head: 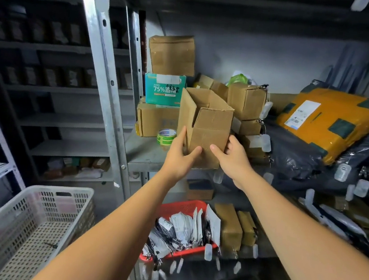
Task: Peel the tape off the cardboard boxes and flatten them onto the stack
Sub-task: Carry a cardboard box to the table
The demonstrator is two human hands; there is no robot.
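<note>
A small brown cardboard box (209, 128) with its top flaps open is held upright over the front of the metal shelf (145, 154). My left hand (181, 154) grips its left lower corner, thumb on the front face. On the right lower side sits my right hand (229, 158), thumb on the front and fingers behind. Strips of clear tape show faintly on the box's front. No flattened stack can be seen.
Sealed cardboard boxes (172, 54) and a teal carton (163, 89) stand behind, with a tape roll (166, 136) to the left. Dark mailer bags (295, 156) and an orange parcel (326, 123) lie right. A white crate (31, 226) and red basket (185, 208) sit below.
</note>
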